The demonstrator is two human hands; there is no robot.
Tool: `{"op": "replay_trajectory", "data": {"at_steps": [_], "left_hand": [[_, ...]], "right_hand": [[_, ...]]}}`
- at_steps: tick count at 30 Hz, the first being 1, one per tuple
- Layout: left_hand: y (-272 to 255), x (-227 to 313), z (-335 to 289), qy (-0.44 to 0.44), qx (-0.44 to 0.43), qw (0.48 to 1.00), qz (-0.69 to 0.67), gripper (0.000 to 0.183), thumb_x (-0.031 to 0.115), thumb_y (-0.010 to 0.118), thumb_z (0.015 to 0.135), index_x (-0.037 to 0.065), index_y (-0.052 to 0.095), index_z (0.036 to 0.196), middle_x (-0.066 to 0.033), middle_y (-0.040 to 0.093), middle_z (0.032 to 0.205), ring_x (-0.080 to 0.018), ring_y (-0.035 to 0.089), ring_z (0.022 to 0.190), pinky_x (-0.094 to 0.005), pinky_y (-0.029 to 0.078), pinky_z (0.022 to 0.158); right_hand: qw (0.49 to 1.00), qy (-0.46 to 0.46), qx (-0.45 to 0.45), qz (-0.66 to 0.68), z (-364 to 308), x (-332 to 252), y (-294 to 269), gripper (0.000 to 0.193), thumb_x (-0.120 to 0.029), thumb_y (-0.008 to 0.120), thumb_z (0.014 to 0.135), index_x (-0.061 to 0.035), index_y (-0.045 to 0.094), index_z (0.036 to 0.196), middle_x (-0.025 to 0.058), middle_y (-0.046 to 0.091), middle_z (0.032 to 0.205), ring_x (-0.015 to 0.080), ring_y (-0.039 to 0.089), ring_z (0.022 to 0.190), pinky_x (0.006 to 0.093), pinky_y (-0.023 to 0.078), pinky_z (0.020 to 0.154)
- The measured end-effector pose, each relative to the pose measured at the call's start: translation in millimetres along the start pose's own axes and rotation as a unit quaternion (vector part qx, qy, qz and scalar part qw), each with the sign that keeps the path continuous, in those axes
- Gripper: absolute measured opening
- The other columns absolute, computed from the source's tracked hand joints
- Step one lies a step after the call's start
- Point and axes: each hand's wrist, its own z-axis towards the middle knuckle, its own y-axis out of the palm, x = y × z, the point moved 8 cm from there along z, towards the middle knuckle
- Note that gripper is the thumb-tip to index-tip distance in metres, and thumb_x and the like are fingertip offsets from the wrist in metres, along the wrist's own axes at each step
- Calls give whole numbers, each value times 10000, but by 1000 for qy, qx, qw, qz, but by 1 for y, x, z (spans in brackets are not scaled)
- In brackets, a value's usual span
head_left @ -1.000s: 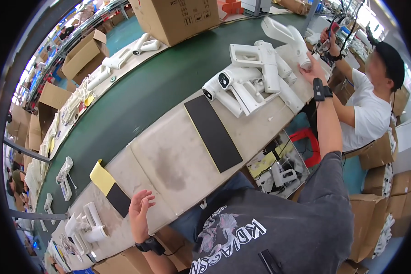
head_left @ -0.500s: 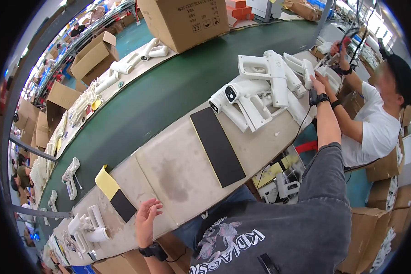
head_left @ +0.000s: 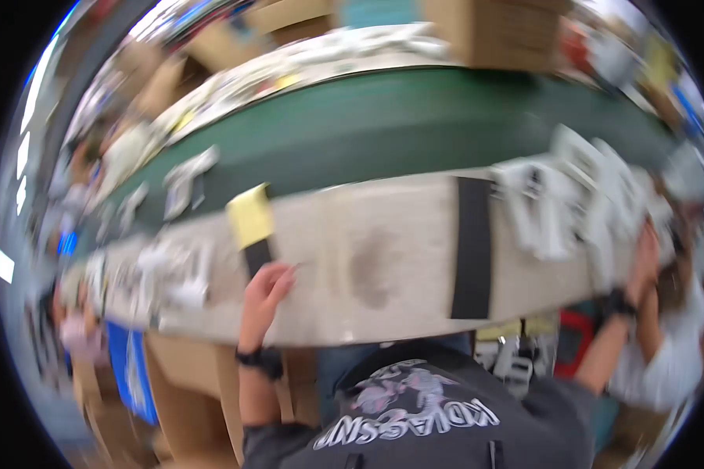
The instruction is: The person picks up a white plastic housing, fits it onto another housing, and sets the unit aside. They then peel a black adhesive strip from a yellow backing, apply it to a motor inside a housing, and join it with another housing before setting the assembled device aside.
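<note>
Motion blurs the whole head view. My left hand (head_left: 264,295) hovers over the near edge of the bench, fingers loosely bent and apart, with nothing visible in them. Just beyond it lies a short black strip (head_left: 258,255) with a yellow backing sheet (head_left: 250,215). At the far right, my right hand (head_left: 644,262) reaches beside a heap of white gun-shaped devices (head_left: 547,207). Its fingers are smeared, so any grip on a device cannot be made out. Left of that heap, a wide black strip (head_left: 472,258) crosses the pale bench (head_left: 414,234).
Beyond the bench runs a green conveyor belt (head_left: 352,125), carrying a white device (head_left: 186,181) at left. More white parts (head_left: 176,273) lie on the bench's left end. A co-worker in white (head_left: 665,356) is close at right. Cardboard boxes (head_left: 192,375) stand below the bench.
The view has swung left and levelled out. My right arm is lower and nearer my body, its hand no longer beside the device held up near the co-worker. My left hand stays near the short strip.
</note>
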Motion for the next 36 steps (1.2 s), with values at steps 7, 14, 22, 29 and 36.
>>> {"op": "replay_trajectory", "data": {"at_steps": [7, 14, 22, 29, 36], "left_hand": [[-110, 12, 6, 91, 262, 939, 205, 257, 183, 707, 927, 29, 693, 1132, -108, 689, 1033, -206, 652, 921, -324, 528, 816], [-176, -31, 42, 111, 306, 876, 357, 352, 264, 737, 886, 60, 659, 1162, -183, 618, 1213, -358, 593, 1126, -433, 481, 978], [-275, -50, 178, -171, 287, 858, 390, 857, 446, 820, 741, 20, 461, 1391, -236, 502, 1427, -433, 473, 1331, -547, 412, 1099], [-387, -137, 233, -334, 407, 779, 341, 871, 283, 738, 739, 56, 342, 1482, -184, 390, 1489, -385, 384, 1374, -585, 337, 1115], [-407, -159, 269, -299, 282, 828, 382, 1118, 501, 870, 675, 30, 264, 1489, -256, 413, 1523, -392, 387, 1435, -598, 343, 1138]], "right_hand": [[978, 24, -99, 181, -125, -286, 174, 220, -128, 561, 1055, 27, 658, 1177, 66, 659, 963, 130, 605, 878, 268, 498, 812], [857, 9, -449, 251, -219, -445, 334, 100, -15, 643, 959, 18, 696, 1038, 81, 698, 909, 136, 661, 835, 253, 517, 748], [853, 18, -466, 233, -240, -461, 391, 103, -35, 654, 951, 18, 717, 1013, 94, 727, 895, 138, 674, 845, 285, 531, 779], [906, -74, -377, 176, -249, -461, 397, 86, -14, 705, 901, -17, 721, 985, 131, 680, 843, 237, 647, 720, 323, 500, 650], [908, -39, -368, 194, -248, -453, 398, 101, 10, 705, 888, -31, 727, 978, 108, 692, 810, 202, 651, 685, 297, 504, 643]]}}
